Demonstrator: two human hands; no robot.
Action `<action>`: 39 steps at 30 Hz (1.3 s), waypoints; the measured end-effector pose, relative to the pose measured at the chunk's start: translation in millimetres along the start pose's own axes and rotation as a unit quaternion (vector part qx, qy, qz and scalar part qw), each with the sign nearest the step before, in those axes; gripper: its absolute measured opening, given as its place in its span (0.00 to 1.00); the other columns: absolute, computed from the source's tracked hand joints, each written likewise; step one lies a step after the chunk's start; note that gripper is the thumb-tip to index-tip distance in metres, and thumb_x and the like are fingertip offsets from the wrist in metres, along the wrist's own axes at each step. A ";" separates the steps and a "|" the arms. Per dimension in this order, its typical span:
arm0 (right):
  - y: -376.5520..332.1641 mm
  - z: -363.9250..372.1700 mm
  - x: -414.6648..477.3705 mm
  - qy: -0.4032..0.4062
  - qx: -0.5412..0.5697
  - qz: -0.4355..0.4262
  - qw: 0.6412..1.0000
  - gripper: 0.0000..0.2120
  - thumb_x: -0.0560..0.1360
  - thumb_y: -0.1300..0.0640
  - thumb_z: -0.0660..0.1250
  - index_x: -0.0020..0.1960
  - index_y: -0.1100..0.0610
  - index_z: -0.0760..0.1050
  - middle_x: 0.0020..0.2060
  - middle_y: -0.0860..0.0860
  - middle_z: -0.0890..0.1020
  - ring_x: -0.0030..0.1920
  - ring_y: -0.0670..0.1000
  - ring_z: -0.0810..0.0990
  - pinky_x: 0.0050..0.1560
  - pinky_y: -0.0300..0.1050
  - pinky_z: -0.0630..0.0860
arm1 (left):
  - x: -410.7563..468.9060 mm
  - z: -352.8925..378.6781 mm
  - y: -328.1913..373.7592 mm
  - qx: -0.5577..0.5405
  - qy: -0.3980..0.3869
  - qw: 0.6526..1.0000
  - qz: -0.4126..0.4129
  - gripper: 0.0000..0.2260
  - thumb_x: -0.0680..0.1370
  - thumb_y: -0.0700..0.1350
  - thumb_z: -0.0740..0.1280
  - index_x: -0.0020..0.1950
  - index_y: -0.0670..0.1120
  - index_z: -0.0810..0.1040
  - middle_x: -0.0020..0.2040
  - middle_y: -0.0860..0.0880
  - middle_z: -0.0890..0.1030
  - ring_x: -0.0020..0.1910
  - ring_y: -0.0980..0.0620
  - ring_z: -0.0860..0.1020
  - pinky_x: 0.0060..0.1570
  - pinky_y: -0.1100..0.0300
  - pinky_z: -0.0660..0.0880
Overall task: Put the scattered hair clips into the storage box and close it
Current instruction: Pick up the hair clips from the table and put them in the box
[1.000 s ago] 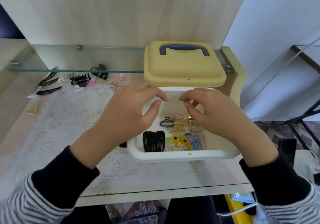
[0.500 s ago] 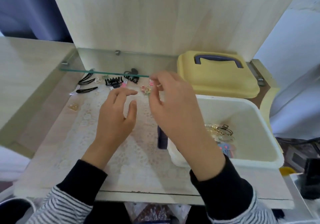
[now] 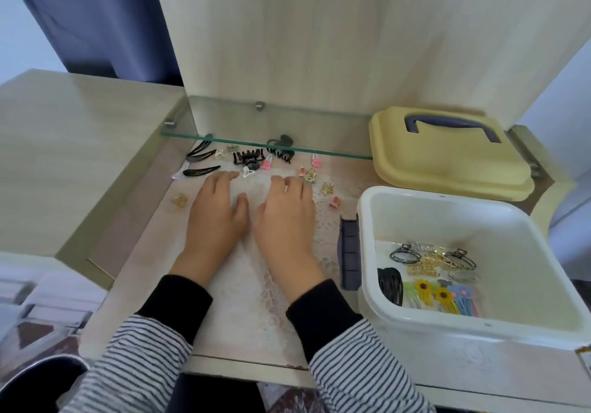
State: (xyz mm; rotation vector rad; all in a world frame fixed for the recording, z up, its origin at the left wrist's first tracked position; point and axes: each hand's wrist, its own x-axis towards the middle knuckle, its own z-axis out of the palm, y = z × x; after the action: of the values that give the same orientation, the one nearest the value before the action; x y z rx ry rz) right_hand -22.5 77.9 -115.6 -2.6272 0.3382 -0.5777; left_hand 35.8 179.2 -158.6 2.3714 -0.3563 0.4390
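Note:
The white storage box (image 3: 364, 220) stands open at the right, with several clips lying in its bottom. Its yellow lid (image 3: 447, 169) with a purple handle lies flat behind it. Scattered clips sit at the back of the lace mat: black snap clips (image 3: 201, 171), a black claw clip (image 3: 246, 158), pink clips (image 3: 266, 164), small gold clips (image 3: 327, 187) and an amber clip (image 3: 179, 200). My left hand (image 3: 217, 217) and my right hand (image 3: 286, 217) lie side by side, palms down on the mat. Their fingertips reach toward the clips. Neither hand holds anything that I can see.
A glass shelf (image 3: 271, 148) hangs low over the rearmost clips. A wooden back panel (image 3: 303, 45) rises behind. A purple latch (image 3: 349, 251) sticks out from the box's left side. A raised wooden surface (image 3: 80, 140) lies to the left.
Both hands left the box and moved left onto the mat, lowering toward the scattered clips. The view turned left, so the box now sits at the right.

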 end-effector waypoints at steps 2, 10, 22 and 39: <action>3.9 11.8 5.5 -0.017 -0.021 0.015 1.000 0.19 0.75 0.57 0.56 0.63 0.62 0.72 0.61 0.60 0.74 0.65 0.61 0.68 0.61 0.51 0.67 | 7.3 3.5 1.1 -0.012 -0.001 1.000 0.012 0.18 0.75 0.38 0.65 0.65 0.39 0.73 0.63 0.42 0.75 0.63 0.44 0.73 0.62 0.54 0.68; 22.6 38.0 13.4 0.017 -0.102 0.062 0.993 0.32 0.72 0.53 0.61 0.74 0.61 0.61 0.74 0.63 0.61 0.74 0.64 0.54 0.73 0.60 0.52 | 13.0 19.5 -7.1 0.008 -0.016 0.999 0.028 0.21 0.77 0.41 0.62 0.70 0.39 0.69 0.65 0.41 0.73 0.65 0.43 0.72 0.64 0.48 0.71; 27.4 46.4 12.4 0.058 -0.092 0.047 0.993 0.24 0.70 0.55 0.65 0.65 0.62 0.71 0.61 0.62 0.74 0.66 0.64 0.67 0.68 0.61 0.64 | 12.4 18.4 -6.5 0.012 0.002 0.998 0.058 0.17 0.76 0.39 0.64 0.65 0.38 0.74 0.60 0.41 0.79 0.60 0.43 0.76 0.62 0.49 0.72; 25.9 44.9 13.8 0.082 -0.109 0.047 0.990 0.13 0.64 0.66 0.67 0.50 0.62 0.77 0.44 0.58 0.78 0.48 0.61 0.74 0.62 0.61 0.70 | 10.5 13.8 -7.0 0.015 0.012 0.996 0.084 0.11 0.77 0.47 0.65 0.56 0.44 0.80 0.49 0.49 0.82 0.47 0.49 0.80 0.49 0.47 0.77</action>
State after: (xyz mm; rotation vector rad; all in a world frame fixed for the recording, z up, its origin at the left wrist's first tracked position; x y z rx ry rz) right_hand 6.0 66.6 -159.7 -2.7572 0.6029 -0.7670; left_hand 50.9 173.6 -168.2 2.3736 -0.5441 0.5526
